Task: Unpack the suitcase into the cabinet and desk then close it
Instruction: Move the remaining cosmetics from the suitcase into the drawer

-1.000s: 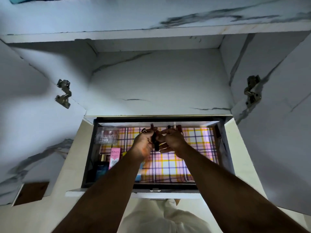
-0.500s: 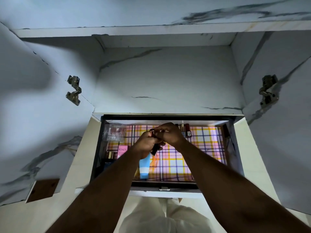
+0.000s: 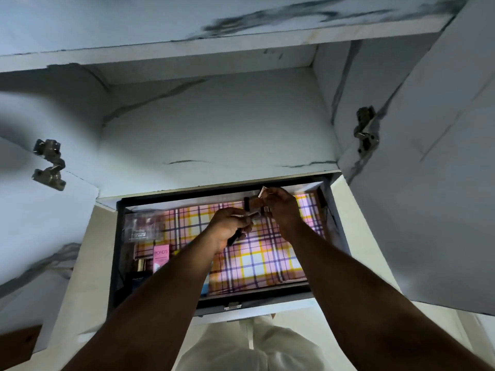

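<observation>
An open drawer [image 3: 117, 253] lined with pink and yellow plaid paper [image 3: 262, 263] sits below an empty marble-look cabinet shelf [image 3: 214, 135]. My left hand [image 3: 227, 228] is over the drawer's middle, closed around a dark slim cosmetic stick [image 3: 235, 238]. My right hand [image 3: 281, 207] is farther back near the drawer's rear wall, pinching a small lipstick-like tube [image 3: 261, 192] by its tip. A few small tubes [image 3: 247, 203] stand at the back just left of that hand. The suitcase is out of view.
At the drawer's left lie a clear plastic box [image 3: 142, 227], a pink Pond's carton [image 3: 160, 257] and a dark bottle [image 3: 139, 274]. Both cabinet doors stand open, with hinges at left [image 3: 49, 164] and right [image 3: 365, 132]. The drawer front has a small metal latch [image 3: 233, 306].
My hands have come apart. The right hand has moved toward the drawer's back right with a small tube, while the left stays over the middle holding the dark stick. The view shifted slightly.
</observation>
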